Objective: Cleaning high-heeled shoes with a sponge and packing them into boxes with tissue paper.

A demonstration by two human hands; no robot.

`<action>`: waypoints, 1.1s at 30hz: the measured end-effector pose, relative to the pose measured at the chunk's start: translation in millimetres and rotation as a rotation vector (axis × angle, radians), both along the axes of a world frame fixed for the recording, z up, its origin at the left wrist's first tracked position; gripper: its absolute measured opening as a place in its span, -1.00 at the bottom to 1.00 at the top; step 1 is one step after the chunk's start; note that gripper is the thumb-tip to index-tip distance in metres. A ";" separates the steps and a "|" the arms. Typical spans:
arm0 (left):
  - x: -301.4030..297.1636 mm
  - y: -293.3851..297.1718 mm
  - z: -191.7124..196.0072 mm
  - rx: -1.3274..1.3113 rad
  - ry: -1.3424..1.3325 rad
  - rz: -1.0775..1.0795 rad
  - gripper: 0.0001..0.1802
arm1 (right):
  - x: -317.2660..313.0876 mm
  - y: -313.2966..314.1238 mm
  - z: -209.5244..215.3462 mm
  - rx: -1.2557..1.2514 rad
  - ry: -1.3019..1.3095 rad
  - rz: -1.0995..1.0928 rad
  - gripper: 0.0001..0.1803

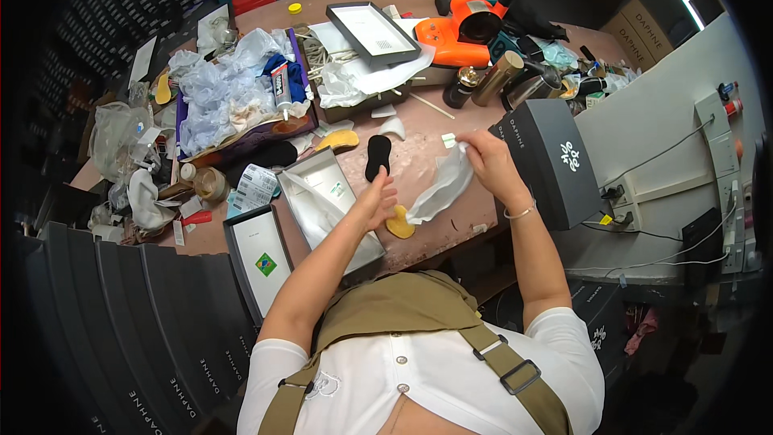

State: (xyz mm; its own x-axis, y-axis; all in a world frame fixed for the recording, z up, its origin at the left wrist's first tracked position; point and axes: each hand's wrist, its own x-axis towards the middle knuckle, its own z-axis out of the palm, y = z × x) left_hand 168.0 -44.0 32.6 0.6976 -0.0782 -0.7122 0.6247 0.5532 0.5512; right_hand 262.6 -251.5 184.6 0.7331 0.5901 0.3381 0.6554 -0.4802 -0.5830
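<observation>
My right hand (493, 164) is closed, pinching the top of a thin white sheet of tissue paper (444, 184) that hangs down over the table. Beside those fingertips shows a small white-and-green square (448, 140); whether it is gripped or stuck to the paper I cannot tell. To the left, my left hand (375, 201) is open with its fingers apart, holding nothing. Just beyond it lies a black insole (378, 156). A yellow pad (400, 224) rests between the left hand and the paper's lower end. An open grey shoebox (364, 253) with white paper inside sits under my left forearm.
A box lid (259, 262) leans at the left, near a row of dark boxes (121, 314). A purple-edged box (241, 141) overflows with crumpled paper and carries a glue tube (280, 89). An orange heat-gun-like tool (455, 36), a pepper-mill-shaped bottle (462, 87) and a closed dark shoebox (547, 163) stand right.
</observation>
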 end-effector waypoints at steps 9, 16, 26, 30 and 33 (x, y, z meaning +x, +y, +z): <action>-45.3 -26.8 3.9 -0.032 -0.528 0.179 -0.11 | -130.6 -21.5 -7.5 0.354 1.568 0.710 -0.67; -41.5 68.8 58.0 0.517 -0.680 0.215 -0.04 | -79.5 -1.8 -15.4 0.417 1.109 0.213 -0.19; -100.7 33.3 -65.1 0.057 -0.122 0.728 -0.50 | -108.6 122.1 -183.4 -0.523 0.000 0.227 -0.25; -188.4 51.8 -21.1 1.039 -0.108 0.694 -0.59 | -111.9 113.5 -183.8 -0.276 0.091 0.321 -0.24; -242.5 60.5 -62.5 1.600 0.262 0.197 -0.36 | -114.3 132.8 -163.8 -0.253 0.022 0.440 -0.33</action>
State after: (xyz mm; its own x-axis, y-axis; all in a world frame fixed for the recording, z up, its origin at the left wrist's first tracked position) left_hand -74.5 16.4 -29.8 0.4606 0.8849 -0.0692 0.7813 -0.3672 0.5046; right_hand 148.2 -118.7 20.8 0.4018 0.9061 0.1324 0.8165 -0.2890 -0.4999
